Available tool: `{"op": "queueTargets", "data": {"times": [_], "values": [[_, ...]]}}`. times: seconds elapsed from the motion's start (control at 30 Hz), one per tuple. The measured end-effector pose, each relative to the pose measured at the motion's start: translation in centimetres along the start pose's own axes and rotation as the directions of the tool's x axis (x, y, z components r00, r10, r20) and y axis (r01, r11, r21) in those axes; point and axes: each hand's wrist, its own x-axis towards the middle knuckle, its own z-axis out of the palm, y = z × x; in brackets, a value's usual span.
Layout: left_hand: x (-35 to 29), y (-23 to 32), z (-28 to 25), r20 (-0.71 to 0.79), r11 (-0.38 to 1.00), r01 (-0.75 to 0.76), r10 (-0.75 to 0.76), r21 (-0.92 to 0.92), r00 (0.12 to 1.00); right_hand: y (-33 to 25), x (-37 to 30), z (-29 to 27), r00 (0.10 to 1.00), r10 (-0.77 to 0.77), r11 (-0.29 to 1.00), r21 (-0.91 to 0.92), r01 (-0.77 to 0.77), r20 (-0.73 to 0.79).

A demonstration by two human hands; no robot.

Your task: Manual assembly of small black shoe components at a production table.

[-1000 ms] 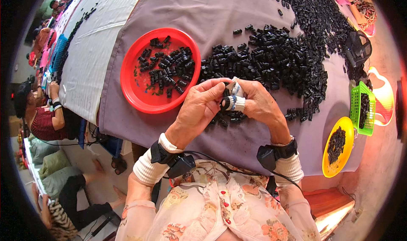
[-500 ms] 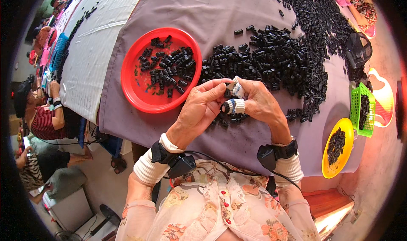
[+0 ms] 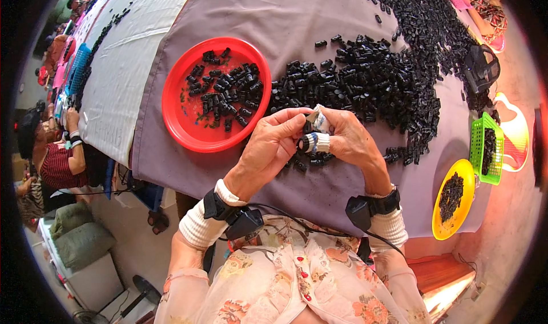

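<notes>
My left hand (image 3: 267, 145) is closed, pinching a small black plastic part (image 3: 306, 126) between thumb and fingers; most of the part is hidden. Against it, the closed fingers of my right hand (image 3: 355, 141) grip a small flat grey piece (image 3: 311, 117), blade-like, its exact kind unclear. White knit finger covers (image 3: 321, 142) wrap my right thumb and index finger. Just beyond both hands lies a heap of short black cylindrical parts (image 3: 365, 67). Left of it stands a round red tray (image 3: 173, 121) with several more of these parts inside.
At the right are a yellow plate (image 3: 469, 181) of black bits, a green basket (image 3: 496, 147) and a black bag (image 3: 478, 70). A grey cloth (image 3: 228, 10) covers the table. Cables run from the black wrist devices (image 3: 244, 223). Another person (image 3: 63, 158) sits at the left.
My hands keep almost the same pose, still pressed together over the small part. In the background at the lower left, a person in a striped top has moved away leftward, uncovering a grey-green cushion.
</notes>
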Motion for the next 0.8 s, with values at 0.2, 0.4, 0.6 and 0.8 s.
{"op": "queueTargets", "data": {"times": [0.2, 0.4, 0.6, 0.8], "values": [[-0.1, -0.1, 0.1, -0.024, 1.000, -0.015, 0.016, 0.013, 1.000, -0.2, 0.0, 0.4, 0.999, -0.037, 0.998, 0.057, 0.037, 0.004], [-0.1, 0.2, 0.3, 0.004, 1.000, -0.017, 0.018, -0.018, 1.000, -0.3, 0.0, 0.4, 0.999, -0.030, 0.998, 0.057, 0.031, -0.022], [0.0, 0.2, 0.3, 0.004, 1.000, -0.005, 0.005, -0.023, 1.000, -0.3, 0.0, 0.4, 0.999, -0.008, 0.998, 0.066, 0.010, -0.043], [0.1, 0.2, 0.2, -0.034, 0.999, -0.022, 0.023, 0.026, 0.999, -0.8, 0.1, 0.2, 1.000, 0.009, 0.993, 0.116, -0.010, 0.007]]}}
